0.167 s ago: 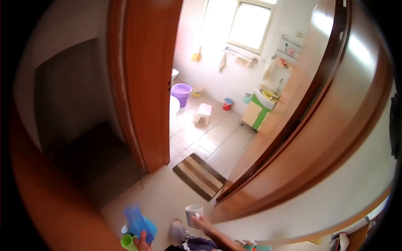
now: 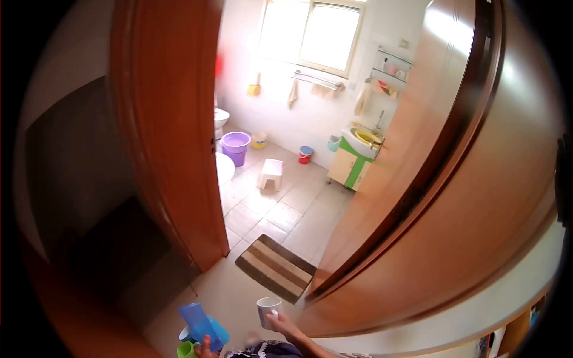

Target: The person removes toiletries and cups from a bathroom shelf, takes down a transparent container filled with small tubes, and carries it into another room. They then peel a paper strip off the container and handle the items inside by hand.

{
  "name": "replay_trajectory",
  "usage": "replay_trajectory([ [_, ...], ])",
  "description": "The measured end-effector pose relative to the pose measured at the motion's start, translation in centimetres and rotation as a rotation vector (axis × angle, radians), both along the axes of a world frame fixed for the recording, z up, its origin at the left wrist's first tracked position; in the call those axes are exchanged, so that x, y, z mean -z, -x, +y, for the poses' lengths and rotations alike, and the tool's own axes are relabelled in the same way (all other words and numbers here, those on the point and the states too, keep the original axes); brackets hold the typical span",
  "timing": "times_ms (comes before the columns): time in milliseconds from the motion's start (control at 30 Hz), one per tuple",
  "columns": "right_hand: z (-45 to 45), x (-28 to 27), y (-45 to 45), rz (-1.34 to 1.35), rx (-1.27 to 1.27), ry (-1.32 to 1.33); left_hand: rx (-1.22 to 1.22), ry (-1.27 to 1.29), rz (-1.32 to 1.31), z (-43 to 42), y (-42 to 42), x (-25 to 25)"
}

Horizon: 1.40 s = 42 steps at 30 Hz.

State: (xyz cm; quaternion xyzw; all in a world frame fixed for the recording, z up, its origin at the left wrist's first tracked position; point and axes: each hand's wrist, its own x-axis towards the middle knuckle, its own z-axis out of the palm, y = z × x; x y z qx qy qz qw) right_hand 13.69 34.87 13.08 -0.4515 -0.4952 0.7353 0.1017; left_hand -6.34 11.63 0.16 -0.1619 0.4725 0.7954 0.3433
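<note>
At the bottom of the view my left hand is closed around a blue cup, tilted to the left. Bunched against it are a green cup and a light-blue cup; how my fingers hold these is partly hidden. My right hand, to the right, grips the handle of a white mug, which is upright with its rim facing up. The two hands are apart, above the floor just before a doorway.
A striped mat lies at the doorway, between a brown door frame and an open door. Beyond are a white stool, a purple bucket, a small red-blue bucket and a sink cabinet.
The view has shifted to the right and the doorway looks nearer. My hands still hold the cups and the mug; the mug sits slightly further left in view.
</note>
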Motion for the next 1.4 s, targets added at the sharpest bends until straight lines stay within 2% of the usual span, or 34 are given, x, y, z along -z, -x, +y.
replay_trajectory([
  [33, 3.3, -1.2, 2.6, 0.066, 0.050, -0.095, 0.062, -0.214, -0.050, 3.9, 3.5, 1.1],
  [100, 6.0, -2.6, 4.5, 0.143, 0.138, -0.227, 0.210, -0.043, 0.012, 9.9, 5.2, -5.2],
  [200, 11.1, 0.6, 5.4, 0.102, 0.193, -0.345, 0.401, 0.002, 0.039, 18.4, 7.2, -9.4],
  [233, 12.4, -2.1, 5.3, -0.069, 0.119, -0.347, 0.452, 0.006, 0.042, 20.7, 7.7, -10.0],
  [300, 15.5, 0.0, 5.3, -0.094, 0.199, -0.333, 0.537, 0.006, 0.049, 25.6, 8.9, -10.9],
  [367, 18.1, 4.6, 5.4, -0.079, 0.296, -0.316, 0.604, 0.011, 0.053, 29.9, 10.3, -11.2],
  [467, 22.1, 5.6, 5.8, -0.145, 0.468, -0.290, 0.684, 0.017, 0.061, 36.2, 13.2, -11.2],
  [567, 27.0, 5.9, 5.2, -0.147, 0.436, -0.099, 0.765, 0.013, 0.084, 43.2, 16.2, -11.9],
  [633, 30.7, 9.0, 5.7, -0.182, 0.528, -0.314, 0.818, -0.007, 0.115, 48.2, 17.9, -12.3],
  [700, 33.6, 9.8, 5.8, -0.155, 0.680, -0.502, 0.889, -0.011, 0.202, 52.9, 18.5, -13.5],
  [833, 37.7, 10.5, 6.0, -0.195, 0.809, -0.470, 0.941, 0.172, 0.217, 61.4, 18.1, -16.9],
  [900, 40.2, 13.7, 5.6, -0.244, 0.819, -0.528, 0.987, 0.066, 0.228, 65.6, 17.8, -17.9],
  [1000, 45.6, 24.4, 3.8, -0.438, 0.795, -0.577, 1.023, -0.002, 0.211, 71.5, 17.2, -17.1],
  [1033, 48.3, 21.9, 3.6, -0.497, 0.647, -0.699, 1.026, -0.028, 0.180, 73.5, 17.0, -15.4],
  [1067, 50.7, 19.2, 3.5, -0.389, 0.668, -0.506, 1.029, -0.054, 0.147, 76.0, 16.7, -13.8],
  [1133, 56.3, 6.0, 5.6, -0.225, 0.736, -0.111, 1.020, -0.047, 0.154, 80.7, 15.5, -13.4],
  [1200, 62.1, 6.9, 4.8, -0.192, 0.667, -0.270, 0.979, -0.071, 0.104, 84.9, 13.7, -15.3],
  [1267, 68.4, 5.3, 5.0, -0.138, 0.703, -0.362, 0.974, -0.053, 0.089, 89.5, 12.9, -15.6],
  [1333, 74.9, 5.8, 4.7, -0.208, 0.694, -0.429, 0.950, -0.093, 0.135, 93.9, 11.1, -18.3],
  [1367, 77.7, 4.0, 4.8, -0.214, 0.716, -0.453, 0.934, -0.113, 0.129, 96.4, 11.6, -15.7],
  [1400, 80.5, 2.2, 4.9, -0.228, 0.735, -0.477, 0.927, -0.124, 0.119, 98.0, 11.7, -15.5],
])
